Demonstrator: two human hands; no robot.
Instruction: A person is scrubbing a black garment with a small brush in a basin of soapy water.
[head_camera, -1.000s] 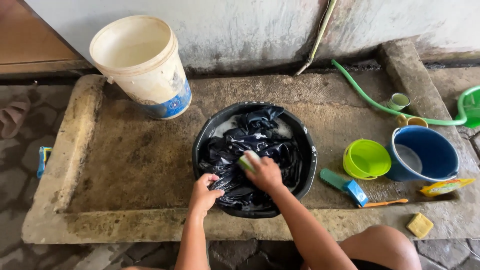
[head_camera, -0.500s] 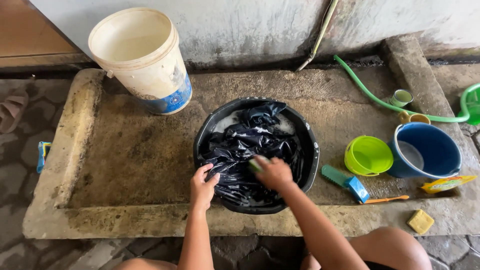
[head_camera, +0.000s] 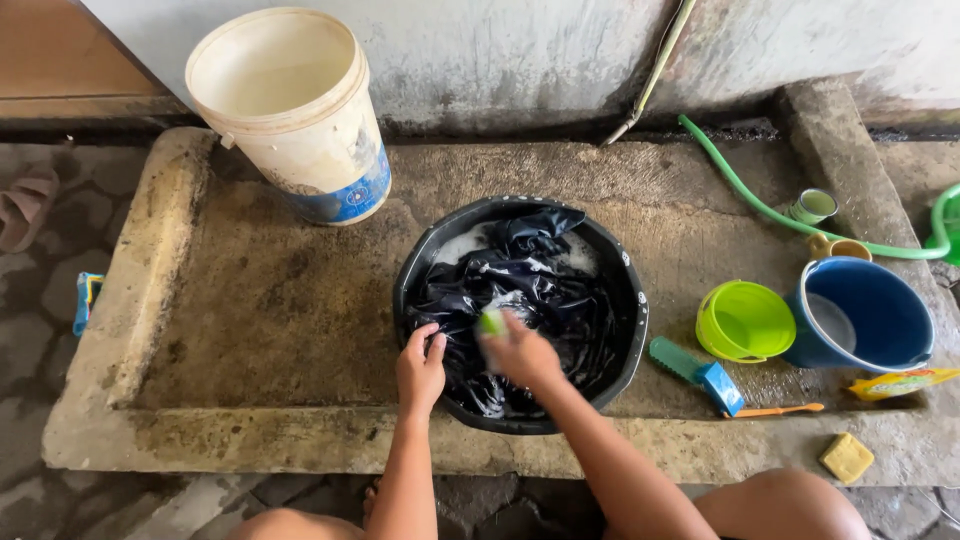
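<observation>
lots you can't quite make out in this washing spot

the right hand is motion-blurred and covers most of the green thing it grips, so can't tell what it is. the dark cloth hides the water and the basin floor. the green dipper is cut off at the right edge, the sandal at the left. the small tin is too tiny to read. both arms run out the bottom.
</observation>
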